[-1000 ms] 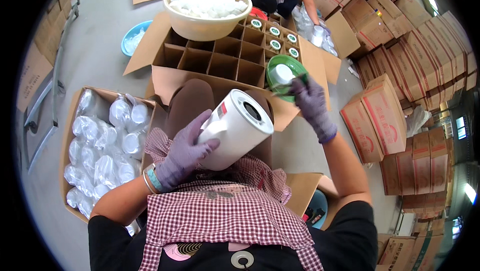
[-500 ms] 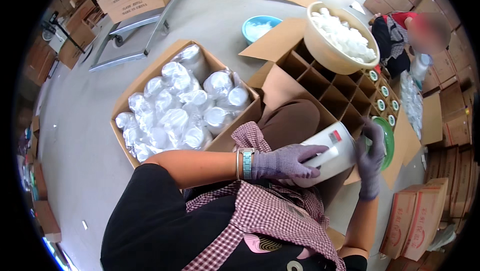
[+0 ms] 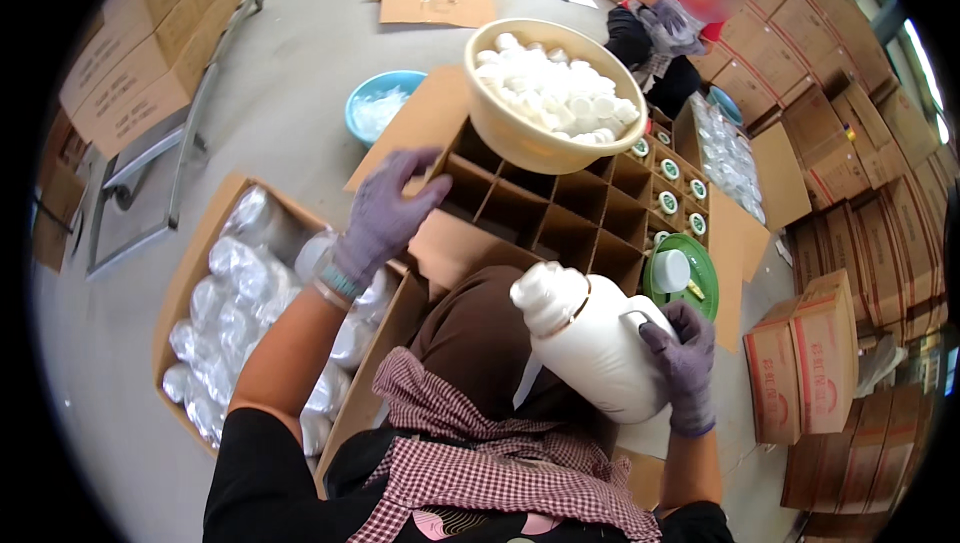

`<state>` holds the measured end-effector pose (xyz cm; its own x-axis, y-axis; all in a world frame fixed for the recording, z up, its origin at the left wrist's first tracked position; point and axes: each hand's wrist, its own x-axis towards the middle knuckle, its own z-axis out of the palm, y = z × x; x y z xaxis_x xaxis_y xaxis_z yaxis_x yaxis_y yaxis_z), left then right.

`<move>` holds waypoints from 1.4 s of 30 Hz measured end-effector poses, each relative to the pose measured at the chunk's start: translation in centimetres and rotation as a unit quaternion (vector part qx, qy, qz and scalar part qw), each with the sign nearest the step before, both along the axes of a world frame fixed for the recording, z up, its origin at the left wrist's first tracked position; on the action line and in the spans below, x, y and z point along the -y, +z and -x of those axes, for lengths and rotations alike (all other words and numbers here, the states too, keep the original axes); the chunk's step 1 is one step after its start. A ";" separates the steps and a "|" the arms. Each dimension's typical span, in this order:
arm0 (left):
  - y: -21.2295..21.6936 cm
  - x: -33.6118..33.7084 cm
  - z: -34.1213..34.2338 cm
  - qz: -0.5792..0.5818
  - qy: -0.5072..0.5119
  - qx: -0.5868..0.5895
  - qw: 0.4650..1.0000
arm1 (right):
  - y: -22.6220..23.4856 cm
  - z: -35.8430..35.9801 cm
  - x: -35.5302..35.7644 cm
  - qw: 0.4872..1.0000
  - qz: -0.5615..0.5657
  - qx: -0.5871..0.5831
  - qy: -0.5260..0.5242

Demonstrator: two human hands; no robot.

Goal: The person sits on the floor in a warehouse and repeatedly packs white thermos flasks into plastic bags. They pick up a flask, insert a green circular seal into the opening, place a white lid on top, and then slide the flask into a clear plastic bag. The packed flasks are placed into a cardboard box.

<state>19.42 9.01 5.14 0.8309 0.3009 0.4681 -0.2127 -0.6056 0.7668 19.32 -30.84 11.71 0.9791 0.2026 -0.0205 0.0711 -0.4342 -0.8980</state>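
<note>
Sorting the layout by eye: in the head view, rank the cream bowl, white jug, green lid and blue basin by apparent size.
1. Cream bowl, widest.
2. White jug, near the camera in the right hand, so possibly flattered.
3. Blue basin and green lid look alike; unranked.

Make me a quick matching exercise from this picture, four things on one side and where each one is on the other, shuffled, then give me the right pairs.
Things:
1. white jug
2. tan bowl of white caps
3. blue basin
4. green plate

Places:
A. on the grey floor beyond the cartons
B. held in the right hand over the lap
C. resting on top of the divided carton
D. at the near right edge of the divided carton, beside the jug

Pairs: 1-B, 2-C, 3-A, 4-D
</note>
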 end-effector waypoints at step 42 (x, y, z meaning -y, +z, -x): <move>15.6 20.9 -8.0 -0.168 -0.390 -0.216 0.879 | -13.3 11.9 4.1 0.939 -0.341 -0.031 0.019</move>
